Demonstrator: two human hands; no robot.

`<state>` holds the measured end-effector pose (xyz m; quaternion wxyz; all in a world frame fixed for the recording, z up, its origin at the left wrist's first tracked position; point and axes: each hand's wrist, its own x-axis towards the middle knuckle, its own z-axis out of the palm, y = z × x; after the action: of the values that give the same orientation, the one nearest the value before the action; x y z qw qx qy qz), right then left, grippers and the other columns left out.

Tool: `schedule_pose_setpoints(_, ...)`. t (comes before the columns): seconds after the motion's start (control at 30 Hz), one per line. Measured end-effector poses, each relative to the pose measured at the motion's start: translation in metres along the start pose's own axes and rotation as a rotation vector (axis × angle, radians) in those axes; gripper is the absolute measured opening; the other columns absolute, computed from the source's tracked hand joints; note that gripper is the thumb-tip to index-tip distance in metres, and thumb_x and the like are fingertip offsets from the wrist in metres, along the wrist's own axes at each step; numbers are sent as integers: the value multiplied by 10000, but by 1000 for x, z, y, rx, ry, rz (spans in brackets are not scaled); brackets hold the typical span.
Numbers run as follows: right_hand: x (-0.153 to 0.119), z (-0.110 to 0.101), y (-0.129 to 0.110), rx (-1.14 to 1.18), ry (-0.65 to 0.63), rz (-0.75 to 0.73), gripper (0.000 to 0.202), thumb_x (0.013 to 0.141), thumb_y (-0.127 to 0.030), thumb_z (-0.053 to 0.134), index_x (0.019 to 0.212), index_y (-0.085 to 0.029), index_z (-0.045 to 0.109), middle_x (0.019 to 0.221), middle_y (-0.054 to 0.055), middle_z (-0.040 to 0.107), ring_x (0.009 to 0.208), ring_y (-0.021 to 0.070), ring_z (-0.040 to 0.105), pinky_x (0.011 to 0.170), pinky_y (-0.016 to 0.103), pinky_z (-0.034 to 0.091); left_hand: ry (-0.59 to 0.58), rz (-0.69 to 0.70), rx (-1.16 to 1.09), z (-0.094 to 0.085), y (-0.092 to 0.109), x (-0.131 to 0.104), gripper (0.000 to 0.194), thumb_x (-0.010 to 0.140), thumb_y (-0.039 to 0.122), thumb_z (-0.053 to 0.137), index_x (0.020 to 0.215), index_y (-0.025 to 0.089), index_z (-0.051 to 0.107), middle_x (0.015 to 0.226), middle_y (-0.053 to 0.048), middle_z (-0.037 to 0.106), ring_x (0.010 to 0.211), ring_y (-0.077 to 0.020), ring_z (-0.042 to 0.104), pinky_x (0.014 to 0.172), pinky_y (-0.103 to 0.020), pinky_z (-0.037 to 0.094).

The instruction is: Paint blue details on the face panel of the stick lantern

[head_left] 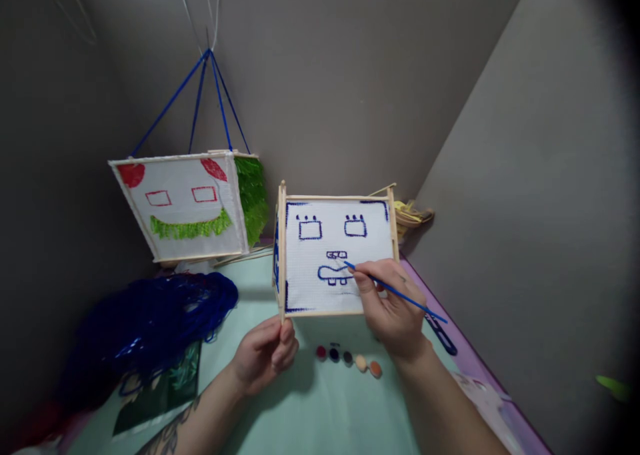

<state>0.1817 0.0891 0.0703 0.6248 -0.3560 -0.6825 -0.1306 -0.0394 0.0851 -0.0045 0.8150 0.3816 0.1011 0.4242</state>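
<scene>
A box-shaped lantern (305, 275) with a wooden stick frame and white panels stands upright before me. Its front carries dark blue painted lines: two rectangular eyes with lashes, a small nose and a wavy mouth with teeth. My right hand (393, 302) pinches a thin blue paintbrush (405, 296), its tip at the panel between nose and mouth. My left hand (267, 352) is closed round the lower left corner post of the frame. Below the lantern lies a row of small paint pots (347, 358) in red, dark blue, dark grey, cream and orange.
A second lantern (185, 232) with red and green decoration hangs at left from blue cords. Below it lies a heap of shiny blue strands (160, 322) beside a dark green packet (160, 388). A dark-handled tool (441, 335) lies at right. Grey walls (320, 95) enclose the table.
</scene>
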Motion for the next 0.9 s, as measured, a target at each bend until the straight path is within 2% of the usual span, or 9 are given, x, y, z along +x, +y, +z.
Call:
schedule_pose_setpoints(0.43,0,0,0,-1,-6,4,97,841,-128,582,876,-206,627,715,7,626,657,133,560,581,268,470,-7,3,-15,0,1,1,218,879,227,450,708,145,557,454,39,299,437,-99,236,419,-186,211)
schedule_pose_setpoints(0.63,-1,-8,2,-42,123,39,79,815,-122,603,829,-199,615,702,1,605,657,137,558,618,279,464,-15,1,-14,-1,0,0,215,882,233,455,708,146,546,457,42,298,434,-97,234,419,-191,203)
schedule_pose_setpoints(0.9,1,-9,4,-90,75,64,57,833,-149,567,828,-192,605,712,15,605,683,156,569,647,295,468,-17,-8,-7,0,1,1,228,895,246,436,708,150,523,461,46,279,437,-97,211,424,-192,201)
